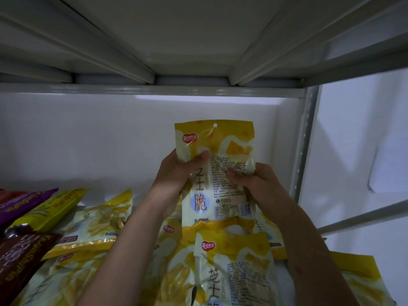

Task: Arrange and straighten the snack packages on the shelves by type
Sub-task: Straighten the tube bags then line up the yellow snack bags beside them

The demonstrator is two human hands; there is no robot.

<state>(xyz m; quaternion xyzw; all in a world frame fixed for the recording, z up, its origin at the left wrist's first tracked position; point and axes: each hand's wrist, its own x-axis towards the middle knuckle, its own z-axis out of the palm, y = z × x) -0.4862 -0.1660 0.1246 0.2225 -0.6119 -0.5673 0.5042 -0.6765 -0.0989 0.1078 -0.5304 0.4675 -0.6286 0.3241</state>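
Observation:
A yellow-and-white cheese snack package (217,142) stands upright in the middle of the shelf, its printed back facing me. My left hand (176,173) grips its left edge with the thumb across the front. My right hand (254,184) pinches its right side lower down. Several more packages of the same kind (234,268) lie flat and overlapping on the shelf below my forearms. At the left lie snack packs of other types: a purple pack (26,206), a yellow-green pack (50,213) and a dark brown pack (24,261).
The white back wall (110,140) rises behind the packages. The underside of the shelf above (187,40) hangs close overhead. A perforated metal upright (306,133) bounds the shelf on the right, with a crossbar (364,215) and a white wall beyond it.

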